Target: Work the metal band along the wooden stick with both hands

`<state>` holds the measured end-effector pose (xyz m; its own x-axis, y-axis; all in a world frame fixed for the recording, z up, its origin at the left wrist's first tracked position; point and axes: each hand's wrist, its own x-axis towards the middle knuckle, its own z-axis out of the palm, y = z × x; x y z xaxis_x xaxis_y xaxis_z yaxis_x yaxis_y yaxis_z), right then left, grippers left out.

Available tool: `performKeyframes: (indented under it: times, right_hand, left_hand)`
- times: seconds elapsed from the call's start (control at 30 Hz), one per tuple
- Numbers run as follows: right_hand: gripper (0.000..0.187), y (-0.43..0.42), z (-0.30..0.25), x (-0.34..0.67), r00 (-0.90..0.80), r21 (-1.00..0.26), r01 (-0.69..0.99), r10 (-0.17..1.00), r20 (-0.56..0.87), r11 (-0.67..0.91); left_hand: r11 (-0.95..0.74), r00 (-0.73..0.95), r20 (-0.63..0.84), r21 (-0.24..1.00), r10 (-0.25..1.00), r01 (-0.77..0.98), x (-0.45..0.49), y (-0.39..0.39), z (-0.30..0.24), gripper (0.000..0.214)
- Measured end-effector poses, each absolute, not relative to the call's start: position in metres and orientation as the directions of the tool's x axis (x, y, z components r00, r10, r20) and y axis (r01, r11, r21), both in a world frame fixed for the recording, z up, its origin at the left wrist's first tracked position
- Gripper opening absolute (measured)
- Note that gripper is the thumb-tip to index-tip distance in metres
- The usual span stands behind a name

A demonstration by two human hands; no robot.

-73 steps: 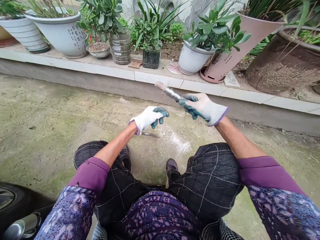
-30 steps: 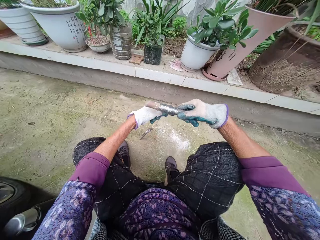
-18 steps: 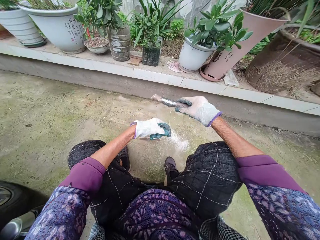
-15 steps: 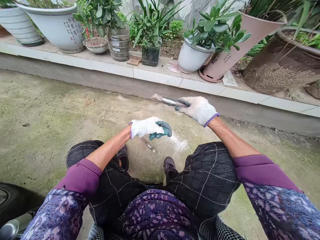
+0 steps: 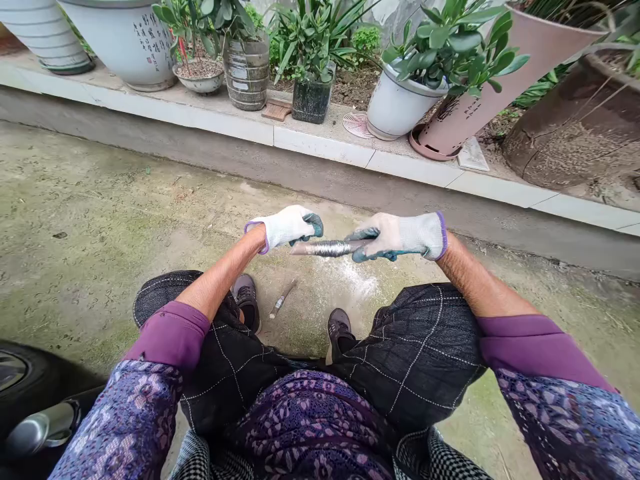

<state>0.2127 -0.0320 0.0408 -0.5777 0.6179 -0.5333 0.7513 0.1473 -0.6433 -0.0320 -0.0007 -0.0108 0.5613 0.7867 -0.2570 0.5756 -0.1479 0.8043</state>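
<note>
My right hand [image 5: 383, 238], in a white knit glove with dark green-grey coated fingers, grips a grey stick-like piece wound with shiny silvery wire [image 5: 333, 249]. The piece lies roughly level, its bare end pointing left. My left hand [image 5: 295, 227], gloved the same way, is beside that end with its fingers curled closed. Anything within those fingers is too small or hidden to make out. On the ground below, a short thin stick [image 5: 283, 299] with a whitish wrapped part lies between my shoes.
White powder [image 5: 355, 279] is scattered on the concrete ahead of my feet. A low tiled ledge [image 5: 320, 148] carries several potted plants, including a white pot [image 5: 403, 103] and a leaning pink pot [image 5: 480, 100]. A black wheel-like object [image 5: 30, 373] is at the lower left.
My right hand has brought the wire-wound piece down and closer to me. My left hand has moved up and left, to beside the piece's end. The short stick on the ground has shifted and turned.
</note>
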Motion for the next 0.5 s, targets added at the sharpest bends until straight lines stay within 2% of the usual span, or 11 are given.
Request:
performKeyframes:
  times: [0.07, 0.13, 0.2, 0.27, 0.3, 0.37, 0.43, 0.5]
  right_hand:
    - [0.028, -0.027, 0.031, 0.211, -0.557, -0.555, 0.802, 0.614, -0.559, 0.221]
    - [0.021, -0.019, 0.023, 0.210, -0.464, -0.401, 0.874, 0.716, -0.522, 0.274]
    - [0.020, -0.009, 0.018, 0.213, -0.349, -0.243, 0.933, 0.839, -0.418, 0.267]
    - [0.024, 0.000, 0.018, 0.219, -0.255, -0.192, 0.960, 0.925, -0.283, 0.206]
    - [0.027, 0.003, 0.020, 0.223, -0.217, -0.226, 0.960, 0.950, -0.225, 0.166]
    - [0.033, 0.004, 0.026, 0.232, -0.134, -0.399, 0.915, 0.979, -0.154, 0.062]
    - [0.039, 0.000, 0.035, 0.238, -0.102, -0.650, 0.759, 0.983, -0.150, -0.020]
    - [0.044, -0.008, 0.045, 0.240, -0.181, -0.819, 0.571, 0.964, -0.195, -0.058]
  left_hand:
    - [-0.150, 0.546, -0.240, 0.805, 0.803, 0.574, -0.029, 0.001, -0.009, 0.026]
    - [-0.140, 0.536, -0.248, 0.802, 0.807, 0.581, -0.023, 0.000, -0.007, 0.024]
    - [-0.123, 0.531, -0.249, 0.814, 0.810, 0.568, -0.016, -0.005, -0.005, 0.023]
    - [-0.077, 0.531, -0.256, 0.848, 0.808, 0.525, -0.010, -0.010, -0.003, 0.026]
    - [-0.050, 0.530, -0.256, 0.867, 0.808, 0.496, -0.008, -0.012, -0.002, 0.027]
    - [-0.013, 0.532, -0.252, 0.896, 0.808, 0.444, -0.007, -0.014, -0.002, 0.028]
    - [0.002, 0.540, -0.245, 0.912, 0.806, 0.411, -0.009, -0.013, -0.005, 0.027]
    - [0.007, 0.541, -0.238, 0.920, 0.807, 0.393, -0.012, -0.010, -0.008, 0.027]
